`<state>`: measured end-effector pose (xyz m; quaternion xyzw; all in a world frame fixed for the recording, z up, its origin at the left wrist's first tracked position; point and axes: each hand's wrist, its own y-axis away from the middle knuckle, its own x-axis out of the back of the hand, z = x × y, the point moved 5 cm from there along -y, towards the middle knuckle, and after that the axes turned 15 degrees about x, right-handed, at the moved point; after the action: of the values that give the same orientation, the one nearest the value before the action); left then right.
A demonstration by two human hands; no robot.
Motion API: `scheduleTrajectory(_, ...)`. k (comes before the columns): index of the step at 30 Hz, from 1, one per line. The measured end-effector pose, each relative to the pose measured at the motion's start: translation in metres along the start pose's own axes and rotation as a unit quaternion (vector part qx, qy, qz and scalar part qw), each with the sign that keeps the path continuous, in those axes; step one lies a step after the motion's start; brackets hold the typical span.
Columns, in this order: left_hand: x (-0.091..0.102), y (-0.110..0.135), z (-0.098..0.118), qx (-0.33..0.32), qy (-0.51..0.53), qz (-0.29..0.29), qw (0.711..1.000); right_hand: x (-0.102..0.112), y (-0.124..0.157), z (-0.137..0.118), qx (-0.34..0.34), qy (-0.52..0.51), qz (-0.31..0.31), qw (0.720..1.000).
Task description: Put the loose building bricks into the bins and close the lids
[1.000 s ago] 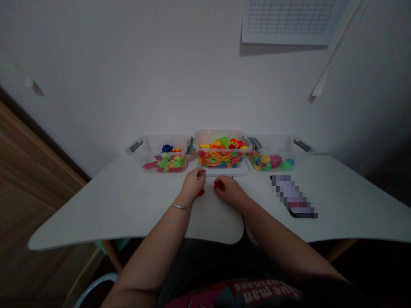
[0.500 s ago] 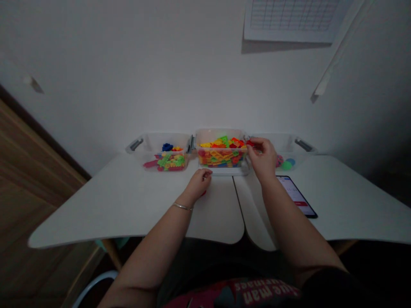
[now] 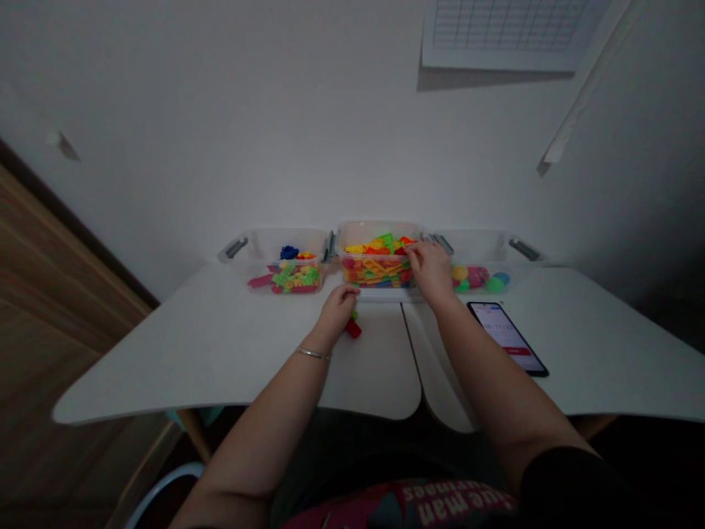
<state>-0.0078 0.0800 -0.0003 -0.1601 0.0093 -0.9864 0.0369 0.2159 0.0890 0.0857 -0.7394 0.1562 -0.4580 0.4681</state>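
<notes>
My left hand [image 3: 338, 311] is closed above the white table, just in front of the middle bin. A red and green toy block piece [image 3: 353, 328] sticks out below its fingers; the palm hides the rest. At the right front rim of the clear plastic bin [image 3: 380, 228], my right hand [image 3: 434, 272] has its thumb and fingers pinched together. Its fingertips meet the heap of toy blocks [image 3: 377, 270], which are yellow, orange, green and red. Whether a block sits between those fingertips is too small to make out.
To the left stands a clear bin [image 3: 253, 242] of colourful pieces, with another bin [image 3: 496, 246] to the right holding balls and pink pieces. A phone [image 3: 510, 338] lies on the white table [image 3: 192, 353]. A wall rises behind the bins.
My right hand has moved left, from the bin's right edge to over its blocks. The red piece seen at its fingertips no longer shows clearly. More of the left hand's block piece is visible.
</notes>
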Motion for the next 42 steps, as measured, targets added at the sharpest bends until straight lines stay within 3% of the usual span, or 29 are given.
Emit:
scheduleTrajectory(12,0.005,-0.010,-0.012,0.010,0.014,0.033,0.999,-0.008,0.009,-0.012,0.064,0.022,-0.062,0.996)
scheduleTrajectory(16,0.007,-0.009,-0.015,0.037,-0.001,0.040,0.999,0.001,0.007,-0.015,0.065,0.010,-0.036,0.997)
scheduleTrajectory(21,0.010,-0.009,-0.016,0.046,-0.008,0.051,0.998,0.014,0.014,-0.050,0.055,-0.034,0.001,0.998)
scheduleTrajectory(26,0.017,-0.009,-0.011,0.024,-0.017,0.088,0.996,-0.015,0.041,-0.096,0.063,-0.168,-0.101,0.979)
scheduleTrajectory(32,0.020,-0.008,-0.006,0.014,0.013,0.095,0.995,-0.051,0.073,-0.118,0.077,-0.184,-0.251,0.947)
scheduleTrajectory(36,0.019,-0.007,-0.001,0.019,0.013,0.083,0.996,-0.057,0.078,-0.121,0.105,-0.170,-0.282,0.938)
scheduleTrajectory(42,0.012,-0.005,0.006,0.001,-0.022,0.049,0.999,-0.062,0.081,-0.099,0.071,-0.185,-0.258,0.945)
